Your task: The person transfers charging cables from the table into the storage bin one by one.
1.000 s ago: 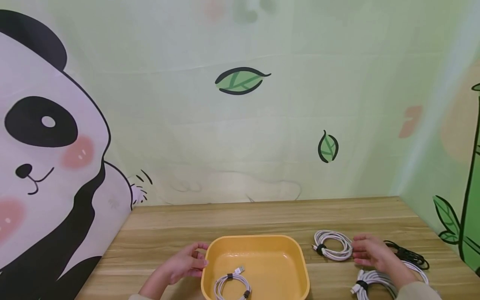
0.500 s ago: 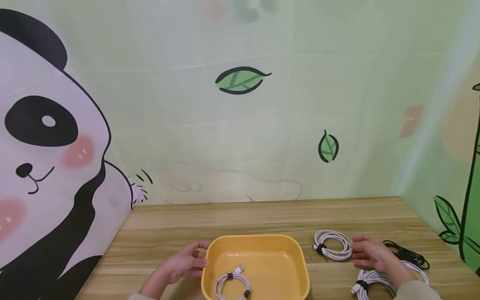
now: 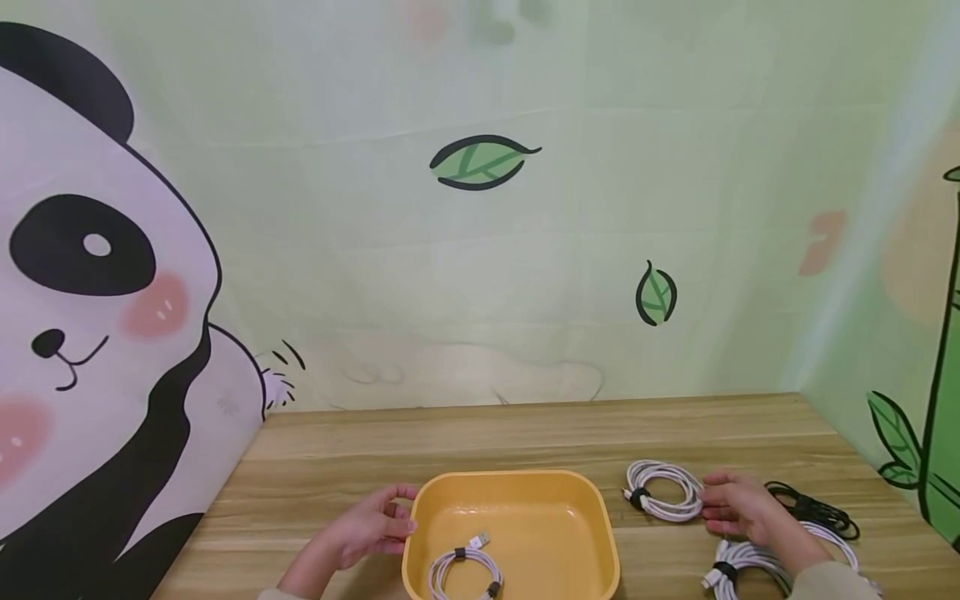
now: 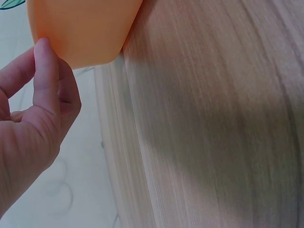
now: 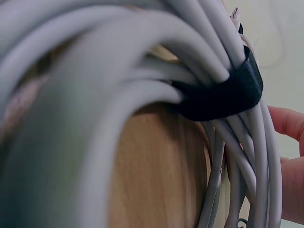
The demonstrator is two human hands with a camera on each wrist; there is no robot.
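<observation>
My left hand is against the left side of a yellow tray, its fingertips on the outer wall. A fingertip touches the tray's wall in the left wrist view. Inside the tray lies a small white USB cable, coiled with black ties. My right hand has its fingertips at the right edge of a coiled white cable with a black strap. In the right wrist view that hand is partly hidden behind a thick white cable coil with a black strap.
Another white cable coil lies below my right forearm, partly covered by it. A black cable bundle is at the right. The wooden table meets a green backdrop printed with a panda and leaves.
My right hand and the white cable coil at its fingertips have shifted very slightly left. The left hand and the tray stay where they were.
</observation>
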